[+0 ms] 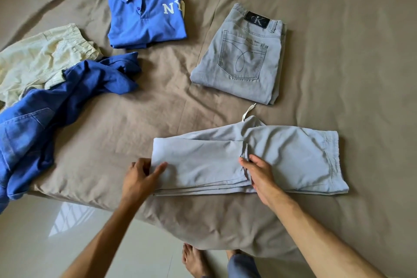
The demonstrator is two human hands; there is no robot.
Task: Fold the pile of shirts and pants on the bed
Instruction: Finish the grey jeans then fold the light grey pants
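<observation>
Left hand (138, 176) pinching folded edge of pale blue pants (282, 156); right hand (259, 176) pressing flat, fingers straight, on overlapped cuffs. Doubled lengthwise, smooth, waistband and drawstring beyond right hand, near bed (361, 52) edge.

brown bed (338, 29), polo (146, 13), jeans (241, 56), pants (282, 156)

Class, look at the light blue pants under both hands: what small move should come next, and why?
Probably fold the waistband end of the light blue pants leftwards: the left hand grips the fold, the right hand presses the legs' hems, and that end lies unfolded.
</observation>
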